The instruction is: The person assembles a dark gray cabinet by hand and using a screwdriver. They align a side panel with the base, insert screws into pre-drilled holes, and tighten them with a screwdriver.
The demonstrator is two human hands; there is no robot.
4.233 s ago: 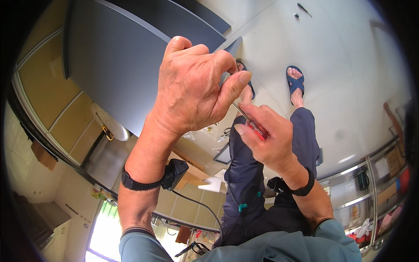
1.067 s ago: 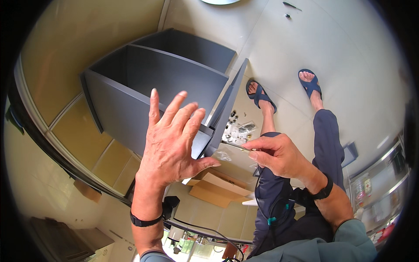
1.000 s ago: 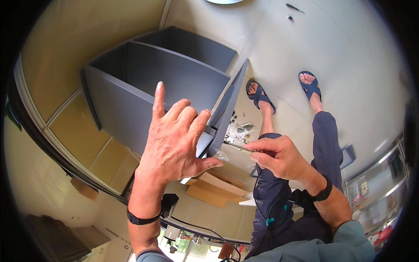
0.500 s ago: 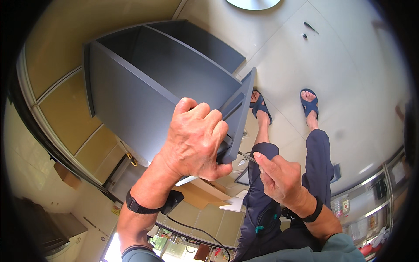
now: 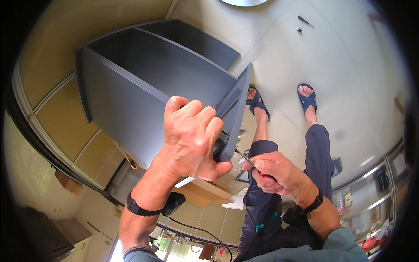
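A dark grey cabinet (image 5: pixel 118 100) with open compartments fills the left and middle of the head view. My left hand (image 5: pixel 188 137) is closed over the near corner of the cabinet, its thumb bent round the edge of the end panel (image 5: pixel 238 111). In my right hand (image 5: pixel 281 172) is a screwdriver (image 5: pixel 245 157); its thin metal shaft points up and left at the outer face of that panel. Part of a red and black handle shows between the fingers. Whether the tip sits in a screw cannot be made out.
My sandalled feet (image 5: pixel 307 100) stand on the pale tiled floor right of the cabinet. A dark slim tool (image 5: pixel 305 21) lies at the far right. Below the cabinet is an opened cardboard box (image 5: pixel 194 194). A metal rack (image 5: pixel 371 205) holding goods stands at the right.
My right hand has turned and its fingers have wrapped round the screwdriver handle, with more of the shaft showing. My left hand stays on the cabinet corner. The whole view has shifted slightly.
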